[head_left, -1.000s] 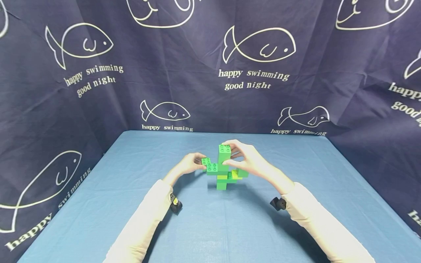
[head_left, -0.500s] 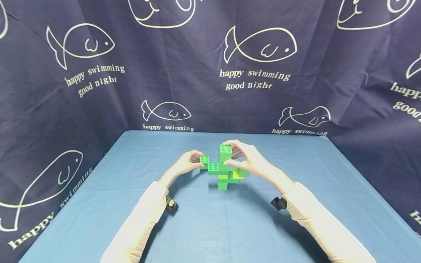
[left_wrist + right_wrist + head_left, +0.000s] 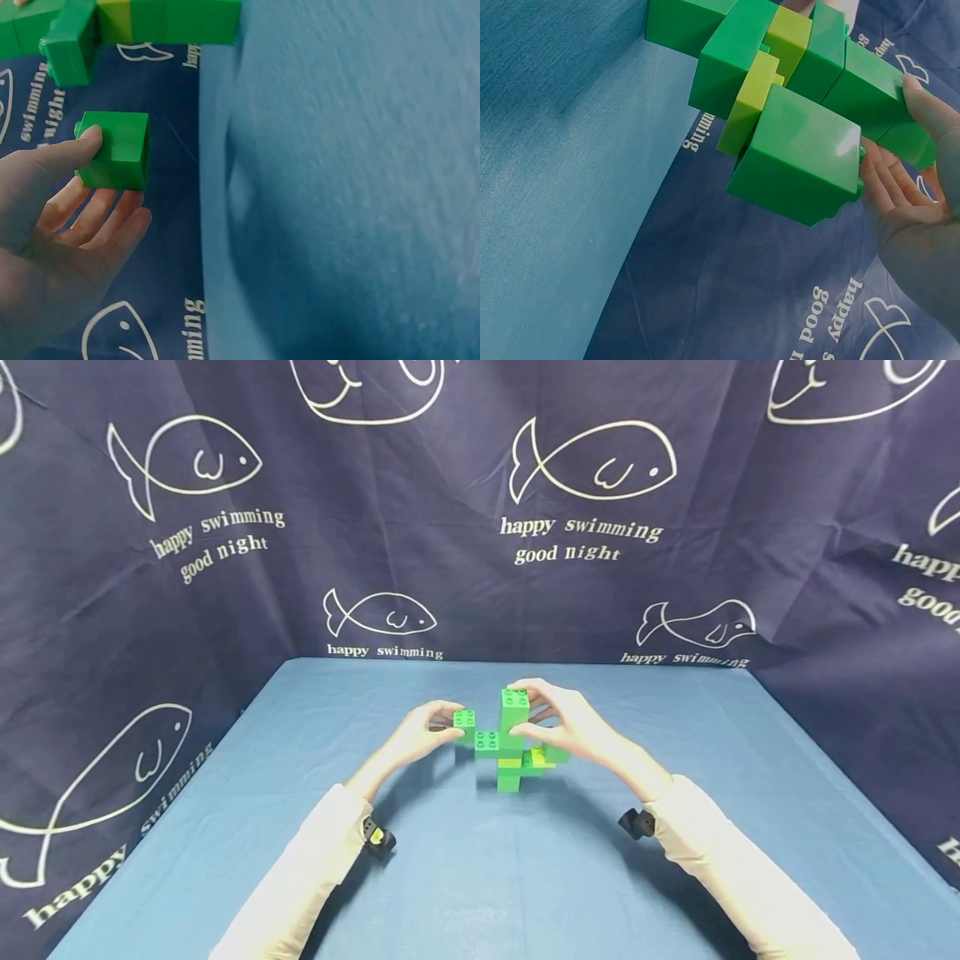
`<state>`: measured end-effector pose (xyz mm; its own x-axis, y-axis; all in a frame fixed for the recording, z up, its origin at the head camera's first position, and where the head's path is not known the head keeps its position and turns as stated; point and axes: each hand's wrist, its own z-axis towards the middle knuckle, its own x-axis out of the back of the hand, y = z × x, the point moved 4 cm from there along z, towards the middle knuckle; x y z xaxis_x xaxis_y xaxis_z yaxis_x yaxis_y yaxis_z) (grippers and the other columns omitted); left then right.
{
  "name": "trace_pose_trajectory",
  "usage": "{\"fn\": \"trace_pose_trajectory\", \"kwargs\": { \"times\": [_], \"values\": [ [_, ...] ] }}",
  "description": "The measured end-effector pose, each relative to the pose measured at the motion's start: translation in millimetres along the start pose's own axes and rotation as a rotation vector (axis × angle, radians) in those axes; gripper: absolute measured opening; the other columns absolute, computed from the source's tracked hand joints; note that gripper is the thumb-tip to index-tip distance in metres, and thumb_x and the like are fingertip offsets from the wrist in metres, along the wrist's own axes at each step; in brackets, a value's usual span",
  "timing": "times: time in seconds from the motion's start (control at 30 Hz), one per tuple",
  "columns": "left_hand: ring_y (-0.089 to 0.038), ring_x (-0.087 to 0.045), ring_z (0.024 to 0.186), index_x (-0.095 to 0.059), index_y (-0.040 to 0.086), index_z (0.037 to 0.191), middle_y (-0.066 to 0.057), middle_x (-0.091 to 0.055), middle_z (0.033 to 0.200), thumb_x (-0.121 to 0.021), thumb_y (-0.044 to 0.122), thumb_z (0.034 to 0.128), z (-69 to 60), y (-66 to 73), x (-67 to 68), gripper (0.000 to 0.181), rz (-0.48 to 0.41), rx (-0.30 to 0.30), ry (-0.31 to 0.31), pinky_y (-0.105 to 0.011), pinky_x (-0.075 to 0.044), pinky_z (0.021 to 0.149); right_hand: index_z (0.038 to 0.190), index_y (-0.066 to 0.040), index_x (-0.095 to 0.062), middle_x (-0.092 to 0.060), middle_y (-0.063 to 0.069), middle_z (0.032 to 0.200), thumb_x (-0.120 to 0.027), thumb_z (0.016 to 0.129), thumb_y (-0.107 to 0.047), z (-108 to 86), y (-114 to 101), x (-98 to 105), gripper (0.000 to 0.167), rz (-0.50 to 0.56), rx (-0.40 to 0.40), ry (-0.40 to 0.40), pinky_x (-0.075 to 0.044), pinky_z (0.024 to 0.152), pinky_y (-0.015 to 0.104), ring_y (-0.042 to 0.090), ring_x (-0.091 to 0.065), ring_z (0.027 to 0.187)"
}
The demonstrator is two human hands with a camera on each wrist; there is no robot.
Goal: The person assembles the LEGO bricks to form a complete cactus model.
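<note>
In the head view, a tall build of green and lime building blocks (image 3: 508,781) stands upright at the middle of the table. My right hand (image 3: 566,720) grips its top column, thumb on the near side, also seen in the right wrist view. A side arm with a studded green block (image 3: 487,742) reaches left from the column; on the right side sits another green block (image 3: 802,157) on a lime piece. My left hand (image 3: 416,732) pinches a loose green block (image 3: 114,154) between thumb and fingers, just left of and slightly above that side arm, apart from it.
A blue cloth (image 3: 480,877) covers the table. Dark curtains (image 3: 465,510) printed with white fish hang behind and at both sides. A small black camera (image 3: 380,839) is strapped to the left wrist, and another black camera (image 3: 637,823) to the right.
My left hand has drawn slightly left and upward with the green block, away from the build's side arm. The right hand and the build have stayed in place.
</note>
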<state>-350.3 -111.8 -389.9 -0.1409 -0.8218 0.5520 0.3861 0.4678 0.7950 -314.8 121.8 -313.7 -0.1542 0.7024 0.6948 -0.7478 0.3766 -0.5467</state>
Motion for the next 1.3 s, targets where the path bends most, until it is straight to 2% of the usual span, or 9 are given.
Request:
{"fn": "trace_pose_trajectory", "kwargs": {
  "times": [0.2, 0.47, 0.57, 0.7, 0.83, 0.93, 1.1, 1.3],
  "values": [
    [-0.03, -0.063, 0.103, -0.057, 0.003, 0.125, -0.016, -0.062, 0.118, -0.07, 0.014, 0.0835, -1.9, 15.5, 2.9, 0.045, -0.055, -0.016, 0.04, -0.036, -0.052, 0.09, 0.126, -0.013, -0.052, -0.064, 0.002, 0.1, -0.076, 0.078, -0.018, 1.2, 2, 2, 0.054, 0.006, -0.011, -0.002, -0.056, 0.075, 0.026, 0.015, -0.064, 0.089],
    [-0.027, -0.063, 0.102, -0.058, 0.005, 0.124, -0.013, -0.061, 0.122, -0.071, 0.015, 0.0836, -3.9, 25.1, 4.0, 0.044, -0.078, -0.063, 0.078, -0.034, -0.053, 0.089, 0.127, -0.012, -0.051, -0.064, 0.002, 0.099, -0.076, 0.079, -0.017, 0.8, 2, 3, 0.055, 0.005, -0.006, -0.003, -0.056, 0.075, 0.027, 0.019, -0.064, 0.09],
    [-0.028, -0.062, 0.102, -0.058, 0.004, 0.124, -0.015, -0.061, 0.12, -0.069, 0.014, 0.0848, -11.8, 41.9, 8.1, 0.042, -0.064, -0.067, 0.098, -0.035, -0.052, 0.09, 0.127, -0.011, -0.051, -0.064, 0.004, 0.098, -0.076, 0.079, -0.016, 1.0, 2, 2, 0.055, 0.008, -0.001, 0.0, -0.056, 0.075, 0.028, 0.019, -0.064, 0.09],
    [-0.033, -0.061, 0.102, -0.056, 0.0, 0.125, -0.019, -0.06, 0.118, -0.067, 0.009, 0.086, -23.1, 61.0, 13.4, 0.041, -0.066, -0.072, 0.129, -0.042, -0.051, 0.09, 0.127, -0.01, -0.051, -0.065, 0.006, 0.097, -0.076, 0.078, -0.014, 0.6, 2, 1, 0.055, 0.008, 0.013, 0.008, -0.057, 0.074, 0.028, 0.02, -0.065, 0.089],
    [-0.033, -0.061, 0.103, -0.056, 0.001, 0.125, -0.018, -0.06, 0.12, -0.067, 0.009, 0.0862, -21.1, 47.5, 10.8, 0.042, -0.087, -0.097, 0.165, -0.047, -0.05, 0.09, 0.127, -0.01, -0.051, -0.065, 0.006, 0.097, -0.076, 0.078, -0.013, -0.1, 2, 0, 0.056, -0.003, 0.023, 0.014, -0.057, 0.074, 0.028, 0.019, -0.065, 0.088],
    [-0.03, -0.062, 0.101, -0.057, 0.003, 0.125, -0.015, -0.06, 0.12, -0.068, 0.011, 0.0857, -20.0, 39.6, 7.6, 0.041, -0.082, -0.126, 0.179, -0.045, -0.051, 0.09, 0.128, -0.011, -0.05, -0.064, 0.004, 0.097, -0.076, 0.078, -0.015, -0.3, 2, 0, 0.056, -0.003, 0.02, 0.01, -0.057, 0.074, 0.027, 0.017, -0.065, 0.088],
    [-0.024, -0.062, 0.097, -0.059, 0.004, 0.122, -0.011, -0.062, 0.119, -0.069, 0.013, 0.0847, -24.0, 43.6, 3.4, 0.04, -0.087, -0.186, 0.165, -0.037, -0.052, 0.09, 0.128, -0.013, -0.05, -0.064, 0.002, 0.099, -0.076, 0.079, -0.016, -0.5, 2, -1, 0.056, 0.003, 0.016, 0.002, -0.056, 0.074, 0.025, 0.015, -0.064, 0.088],
    [-0.022, -0.063, 0.097, -0.058, 0.004, 0.123, -0.009, -0.062, 0.119, -0.07, 0.014, 0.0847, -26.7, 43.8, 1.3, 0.041, -0.087, -0.171, 0.158, -0.034, -0.052, 0.09, 0.128, -0.013, -0.05, -0.065, 0.002, 0.098, -0.075, 0.079, -0.017, -0.3, 2, -2, 0.055, 0.007, 0.007, -0.003, -0.056, 0.075, 0.026, 0.015, -0.065, 0.089]
  ]
}}
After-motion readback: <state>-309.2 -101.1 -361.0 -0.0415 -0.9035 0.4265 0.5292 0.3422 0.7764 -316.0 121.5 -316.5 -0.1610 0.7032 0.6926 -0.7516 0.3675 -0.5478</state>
